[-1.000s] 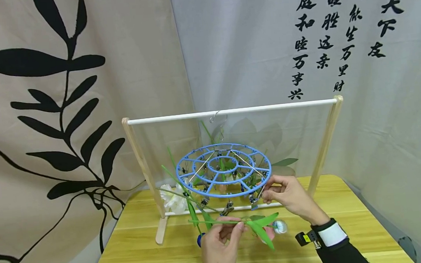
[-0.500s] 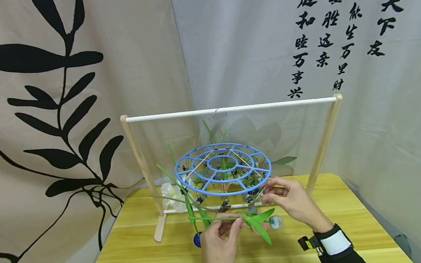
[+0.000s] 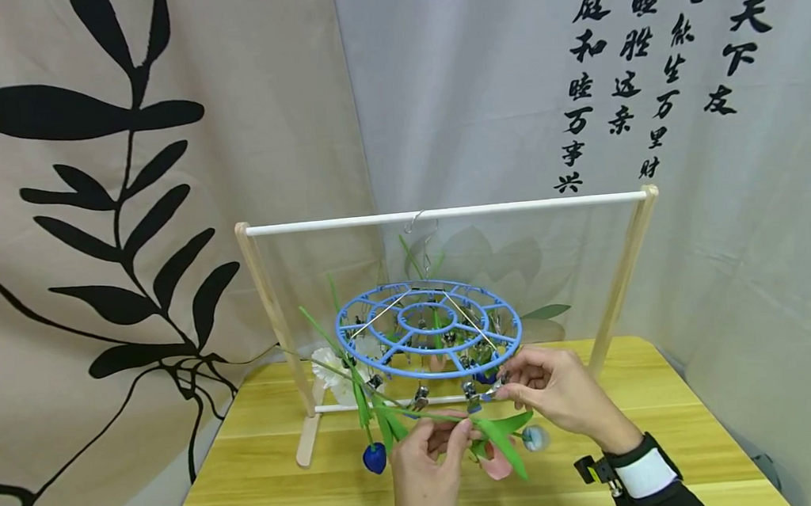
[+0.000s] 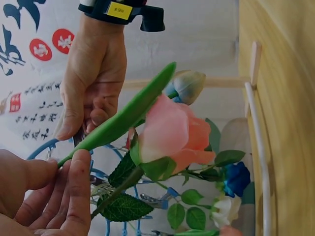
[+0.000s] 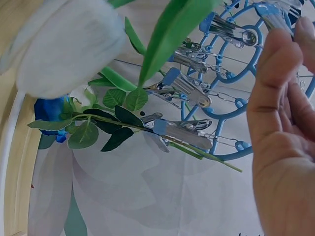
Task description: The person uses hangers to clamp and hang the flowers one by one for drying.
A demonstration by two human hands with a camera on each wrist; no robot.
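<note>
My left hand (image 3: 426, 470) pinches the green stem of an artificial tulip between thumb and fingers. The tulip's pale blue-white bud (image 3: 535, 438) points right, beyond its long green leaf (image 4: 128, 115). At the front right rim of a round blue clip hanger (image 3: 433, 375), my right hand (image 3: 559, 390) pinches a metal clip (image 5: 273, 18) with blue tips. Whether that clip's jaws are apart is hard to see. A pink rose (image 4: 172, 130) appears beside the tulip in the left wrist view. Its stem passes near the left hand, and its attachment is hidden.
The hanger hangs by a hook from the white bar (image 3: 346, 223) of a wooden stand. Several clips dangle below, some gripping flower stems. A dark blue tulip (image 3: 375, 458) and a white flower (image 3: 333, 378) are at left. The wooden table (image 3: 252, 487) lies underneath.
The hanger has turned and tilted slightly, its right front dipping. My right hand has shifted a little left with the clip. The dark blue tulip at left now shows more fully.
</note>
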